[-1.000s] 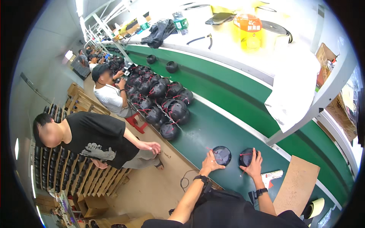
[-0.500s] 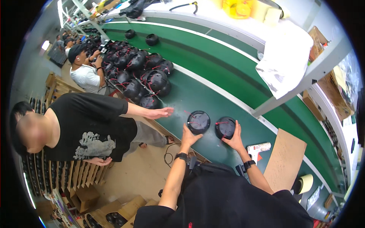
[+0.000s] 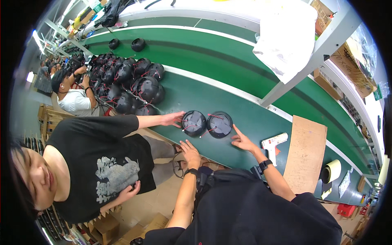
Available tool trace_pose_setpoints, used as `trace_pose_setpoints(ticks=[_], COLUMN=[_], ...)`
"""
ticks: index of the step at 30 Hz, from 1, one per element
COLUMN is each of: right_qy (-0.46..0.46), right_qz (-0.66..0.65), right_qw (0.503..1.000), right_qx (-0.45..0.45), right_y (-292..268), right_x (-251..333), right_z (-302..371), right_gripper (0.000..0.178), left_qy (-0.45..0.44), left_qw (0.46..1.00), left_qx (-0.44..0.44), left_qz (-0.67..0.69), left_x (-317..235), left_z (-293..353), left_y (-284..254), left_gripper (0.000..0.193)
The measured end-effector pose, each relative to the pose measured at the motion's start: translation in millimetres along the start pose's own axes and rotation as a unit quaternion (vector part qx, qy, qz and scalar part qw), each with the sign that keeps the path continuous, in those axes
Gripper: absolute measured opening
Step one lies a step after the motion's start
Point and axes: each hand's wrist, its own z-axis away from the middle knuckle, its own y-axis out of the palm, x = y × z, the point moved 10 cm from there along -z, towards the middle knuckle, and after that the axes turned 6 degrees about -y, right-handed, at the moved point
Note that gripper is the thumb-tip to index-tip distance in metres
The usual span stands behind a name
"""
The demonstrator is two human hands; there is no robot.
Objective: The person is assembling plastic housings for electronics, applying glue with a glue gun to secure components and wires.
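Note:
Two round black plastic housings with red wires stand side by side on the green bench: a left housing (image 3: 193, 123) and a right housing (image 3: 220, 125). My right hand (image 3: 243, 141) is open, its index finger stretched to the right housing's right rim. Just below the left housing, by the bench's front edge, my left hand (image 3: 190, 154) is open and holds nothing. A co-worker's hand (image 3: 172, 118) reaches in from the left, its fingertips at the left housing.
Many similar black housings (image 3: 122, 81) are heaped at the far left. A white glue gun (image 3: 274, 146) and a cardboard sheet (image 3: 305, 153) lie to the right, with a tape roll (image 3: 331, 170) beyond. A metal post (image 3: 310, 57) rises behind. The co-worker (image 3: 102, 163) stands close on my left.
The two housings now stand closer together. My left hand has come off the left housing and drawn back, while the co-worker's hand has come to it. My view has shifted too.

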Motion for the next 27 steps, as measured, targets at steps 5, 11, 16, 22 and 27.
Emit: trace_pose_setpoints(ticks=[5, 11, 16, 22, 27], right_qy=[-0.079, 0.021, 0.075, 0.054, 0.062], right_qz=[0.089, 0.362, 0.43, 0.422, 0.431], right_qw=[0.987, 0.783, 0.722, 0.713, 0.697], right_qx=[-0.106, -0.505, -0.536, -0.558, -0.571], right_y=[-45, -151, -129, -117, -121], right_x=[21, -10, -103, -89, -95], right_z=[50, 217, 231, 219, 231], right_gripper=[0.025, 0.039, 0.05, 0.05, 0.051], left_qy=[0.007, 0.074, 0.105, 0.314, 0.642], left_qw=[1.0, 0.988, 0.97, 0.504, 0.245], left_qx=[-0.003, 0.131, -0.054, -0.601, -0.523], left_qz=[0.004, -0.029, -0.213, -0.536, -0.505], left_x=[7, -37, -42, -18, -116], left_z=[-3, -5, 5, 23, 67], left_y=[-8, -12, -21, -53, -66], left_gripper=[0.087, 0.068, 0.046, 0.042, 0.063])
